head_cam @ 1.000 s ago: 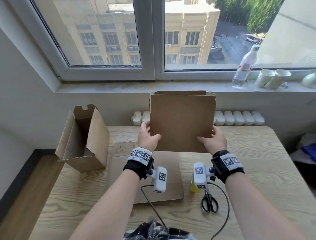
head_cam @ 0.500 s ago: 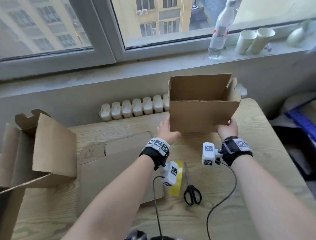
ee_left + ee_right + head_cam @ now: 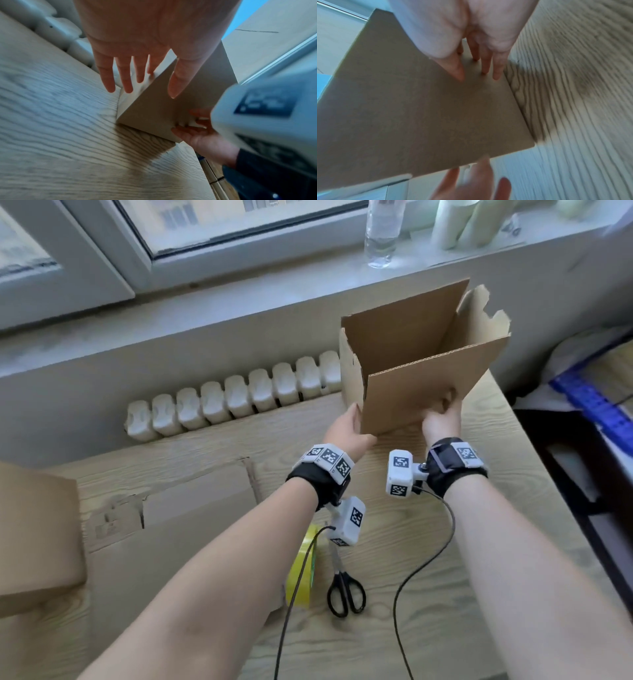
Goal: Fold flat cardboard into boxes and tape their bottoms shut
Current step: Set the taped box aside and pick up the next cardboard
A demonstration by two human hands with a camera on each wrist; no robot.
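Both arms reached forward over the wooden table [image 3: 428,542], and the opened cardboard box [image 3: 418,392] sat between the 2 hands near the table's far right corner, mouth up and tilted toward the camera. The left hand [image 3: 346,429] met the box's near left corner: the left wrist view showed its fingers [image 3: 109,75] long and spread, 4 of them along the left side panel and the thumb laid straight across the front panel. Nothing curled there, just flat contact. The right hand [image 3: 442,419] came in at the lower right of the front panel; the right wrist view had its fingers [image 3: 496,67] straight and close together, tips resting on the cardboard next to the box's right edge.

The box's bottom edge lay at the tabletop, though whether it fully rested there could not be told. Beyond it ran the white radiator [image 3: 233,402] and the windowsill with a plastic bottle [image 3: 382,231]. To the right the table edge fell away close by. To the left, flat cardboard [image 3: 171,525] covered the table, with a yellow tape roll [image 3: 303,570] and black scissors [image 3: 344,590] lying just beside each other near the left forearm. Another folded box [image 3: 34,535] stood at the far left.
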